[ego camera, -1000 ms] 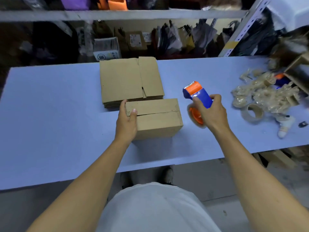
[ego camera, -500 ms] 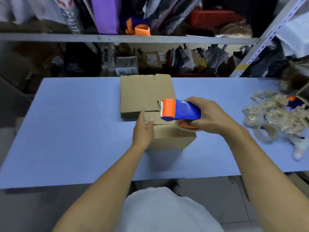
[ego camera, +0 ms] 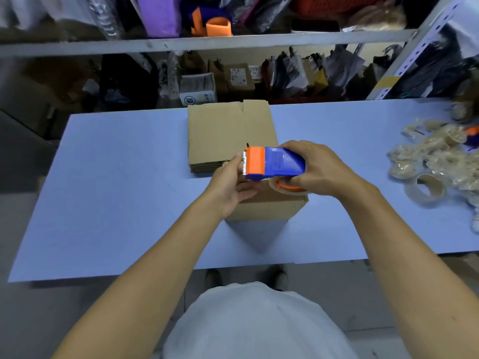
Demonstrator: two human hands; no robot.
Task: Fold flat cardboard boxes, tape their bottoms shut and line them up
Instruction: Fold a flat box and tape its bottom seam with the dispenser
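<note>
Tape gun (ego camera: 274, 163) sits in the right hand (ego camera: 321, 169), over the folded box (ego camera: 267, 206) mid tabletop (ego camera: 116, 177). Left hand (ego camera: 230, 182) pinches at its orange end, likely the tape tip. Best pull tape straight along the seam, then press flat. Flat boxes (ego camera: 228, 133) lie at 12 o'clock; shelves (ego camera: 207, 42) stand behind.

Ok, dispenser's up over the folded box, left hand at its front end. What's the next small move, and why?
Probably pull the tape's free end out and press it onto the left side of the box. The right hand grips the tape dispenser just above the box, the left hand has fingertips at its toothed orange end, and no tape shows on the box yet.
</note>
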